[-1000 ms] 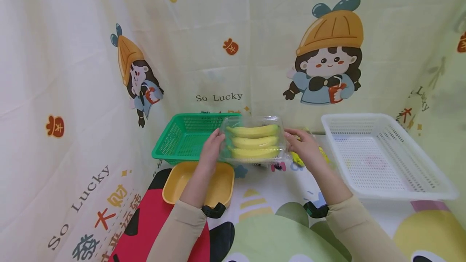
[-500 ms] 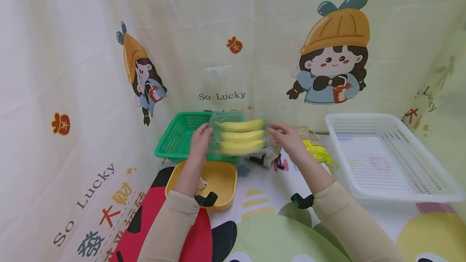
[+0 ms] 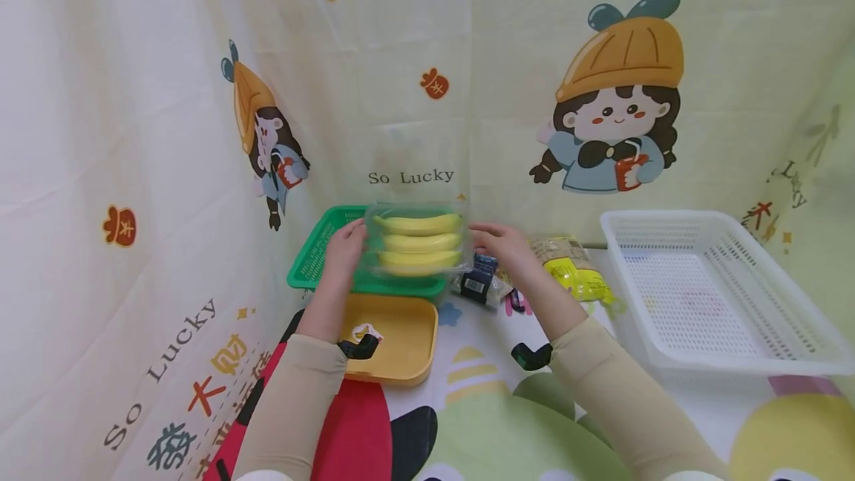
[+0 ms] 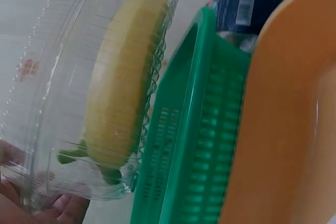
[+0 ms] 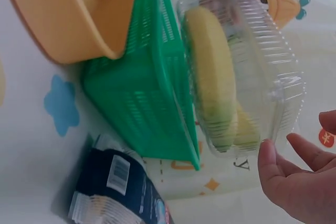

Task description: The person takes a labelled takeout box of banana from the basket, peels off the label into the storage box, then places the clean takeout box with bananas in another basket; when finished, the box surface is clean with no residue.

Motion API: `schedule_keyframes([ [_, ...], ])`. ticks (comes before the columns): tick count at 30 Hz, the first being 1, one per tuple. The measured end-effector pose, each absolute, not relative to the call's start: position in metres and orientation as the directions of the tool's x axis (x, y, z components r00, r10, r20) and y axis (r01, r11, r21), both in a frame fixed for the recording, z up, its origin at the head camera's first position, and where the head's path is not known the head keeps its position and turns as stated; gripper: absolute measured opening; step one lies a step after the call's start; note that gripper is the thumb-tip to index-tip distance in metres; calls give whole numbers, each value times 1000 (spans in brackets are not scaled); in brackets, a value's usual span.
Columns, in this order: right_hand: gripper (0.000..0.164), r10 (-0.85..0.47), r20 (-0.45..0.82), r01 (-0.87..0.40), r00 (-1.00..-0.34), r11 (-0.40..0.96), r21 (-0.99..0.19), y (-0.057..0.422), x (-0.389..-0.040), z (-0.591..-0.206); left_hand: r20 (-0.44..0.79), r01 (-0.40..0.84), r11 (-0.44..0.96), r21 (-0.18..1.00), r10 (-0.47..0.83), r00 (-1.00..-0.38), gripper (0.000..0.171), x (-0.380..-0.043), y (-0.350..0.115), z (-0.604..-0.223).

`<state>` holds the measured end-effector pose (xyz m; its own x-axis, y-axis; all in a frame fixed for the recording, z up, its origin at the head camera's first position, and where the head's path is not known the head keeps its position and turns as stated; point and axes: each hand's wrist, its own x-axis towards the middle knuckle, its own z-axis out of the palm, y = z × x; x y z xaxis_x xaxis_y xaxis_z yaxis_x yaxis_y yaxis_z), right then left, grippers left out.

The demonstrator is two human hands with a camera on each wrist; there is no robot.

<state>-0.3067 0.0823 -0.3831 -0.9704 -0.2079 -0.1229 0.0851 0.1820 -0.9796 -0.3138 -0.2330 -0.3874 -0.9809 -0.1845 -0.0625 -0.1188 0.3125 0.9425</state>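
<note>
A clear plastic clamshell box (image 3: 419, 208) with several bananas (image 3: 419, 243) inside is held above the green basket (image 3: 320, 258). My left hand (image 3: 344, 252) pinches the box's left end; in the left wrist view its thumb lies over the rim and its fingers (image 4: 65, 208) are beneath. At the right end, my right hand (image 3: 509, 252) has its fingers extended. In the right wrist view a fingertip (image 5: 266, 153) meets the box's corner, while another digit stands off from it. The bananas' green tips (image 4: 73, 153) show through the plastic.
An orange-yellow tub (image 3: 401, 332) with a small printed packet (image 3: 367, 332) inside stands in front of the green basket. A dark-labelled bag (image 3: 477, 288) and a yellow-and-clear bag (image 3: 577, 273) lie to its right. Farther right is a white basket (image 3: 708, 303). A printed curtain (image 3: 374, 80) hangs behind.
Both hands and the banana box have moved left, so the box is now over the green basket. The dark-labelled bag and yellow bag have come into fuller view.
</note>
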Motion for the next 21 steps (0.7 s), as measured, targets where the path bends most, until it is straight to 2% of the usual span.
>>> schedule_keyframes([
  [8,47,-317,-144,111,-937,119,-987,64,-319,-374,-130,-203,457,866,-186,-974,57,-329,-247,-380],
  [16,54,-389,-219,206,-895,75,-976,46,-338,-372,-186,-242,550,800,-156,-970,65,-346,-261,-378],
  [21,52,-407,-272,296,-872,4,-955,31,-345,-371,-235,-286,570,770,-163,-958,66,-355,-273,-383],
])
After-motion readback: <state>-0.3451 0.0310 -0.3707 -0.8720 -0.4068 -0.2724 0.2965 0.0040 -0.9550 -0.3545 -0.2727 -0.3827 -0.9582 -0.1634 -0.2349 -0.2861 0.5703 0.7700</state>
